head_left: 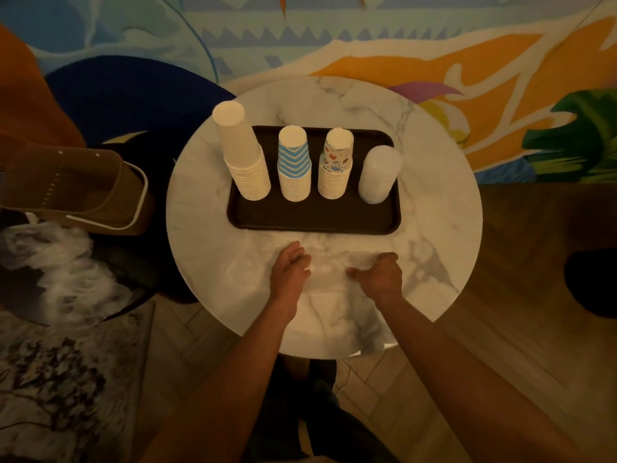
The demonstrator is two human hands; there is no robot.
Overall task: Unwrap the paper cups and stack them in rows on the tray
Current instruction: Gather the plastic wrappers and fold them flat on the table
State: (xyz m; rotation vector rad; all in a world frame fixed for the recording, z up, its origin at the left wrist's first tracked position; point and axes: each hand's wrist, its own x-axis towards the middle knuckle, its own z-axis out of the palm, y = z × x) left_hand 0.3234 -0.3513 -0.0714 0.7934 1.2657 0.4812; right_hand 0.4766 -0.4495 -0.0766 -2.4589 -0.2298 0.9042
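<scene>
Paper cups [293, 175] stand stacked in a row on the tray [314, 225]; just in front of it the left hand [288, 269] presses flat-fingered on loose clear wrap [330, 262], the right hand [380, 274] clutches it with curled fingers, and gathering should run low, away from the tray.

Likely a home lounge: round marble table [434, 212], colourful rug [367, 45], wooden floor [521, 269].
</scene>
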